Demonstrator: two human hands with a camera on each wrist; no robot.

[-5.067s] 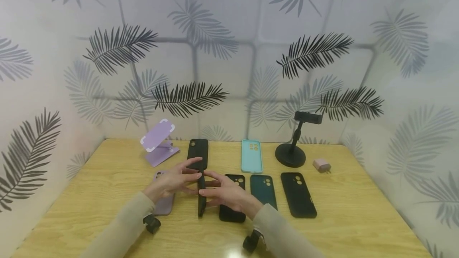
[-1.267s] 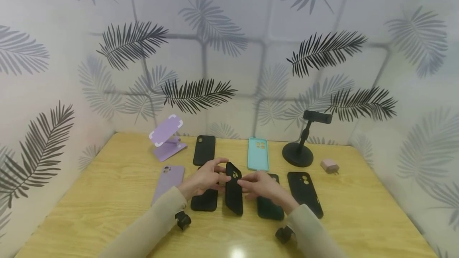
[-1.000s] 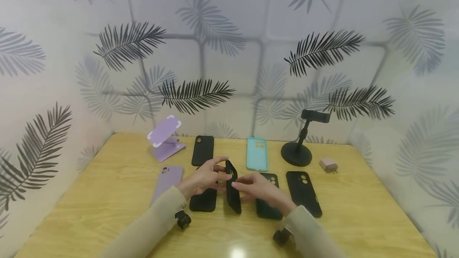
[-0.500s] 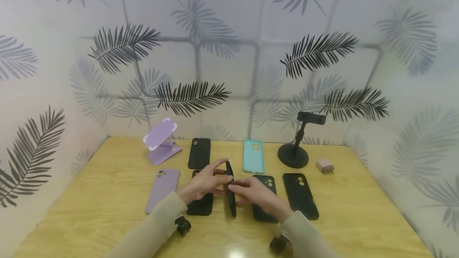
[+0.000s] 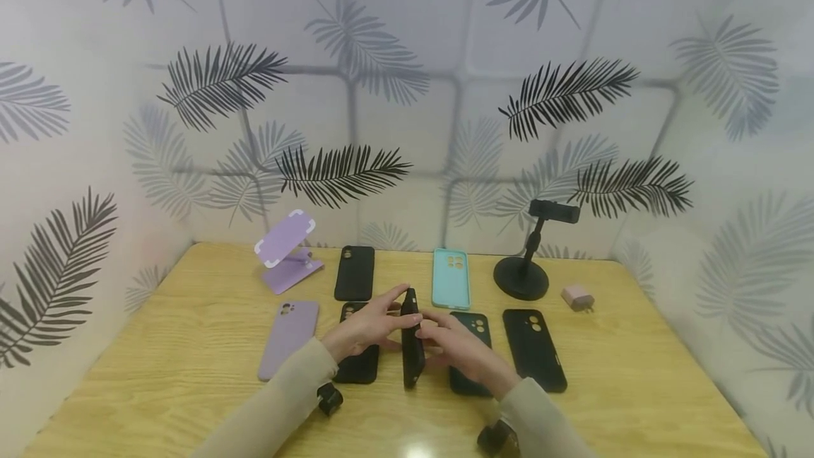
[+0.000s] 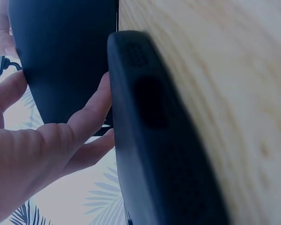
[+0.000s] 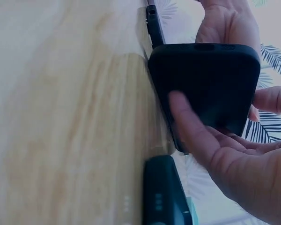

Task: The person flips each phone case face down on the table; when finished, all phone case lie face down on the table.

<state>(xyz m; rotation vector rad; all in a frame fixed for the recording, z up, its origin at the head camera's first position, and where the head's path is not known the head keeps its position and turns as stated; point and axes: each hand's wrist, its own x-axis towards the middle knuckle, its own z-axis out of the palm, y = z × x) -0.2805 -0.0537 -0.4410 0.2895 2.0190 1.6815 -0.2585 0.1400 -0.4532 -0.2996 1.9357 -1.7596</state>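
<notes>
Left hand (image 5: 365, 324): fingers extended, only lightly bent, pressed flat against the left face of the black phone case (image 5: 412, 338). Right hand (image 5: 459, 346): fingers likewise nearly straight, thumb laid along the right face, case pinched between both hands. Right wrist view confirms the thumb (image 7: 189, 123) across the case (image 7: 206, 82) back, with the other hand (image 7: 227, 23) behind its top edge.

Case held on edge, upright, long axis running away from the person, over the wooden table (image 5: 159, 373) between two flat-lying cases: a black one (image 5: 357, 348) under the left hand and a dark green one (image 5: 470, 352) under the right. Cannot tell whether its lower end touches the table.

Against half a second ago: case turned slightly, more of its side wall showing; both hands closed further in on it. Against five seconds ago: a different slot in the row now occupied, purple case (image 5: 289, 338) uncovered.
</notes>
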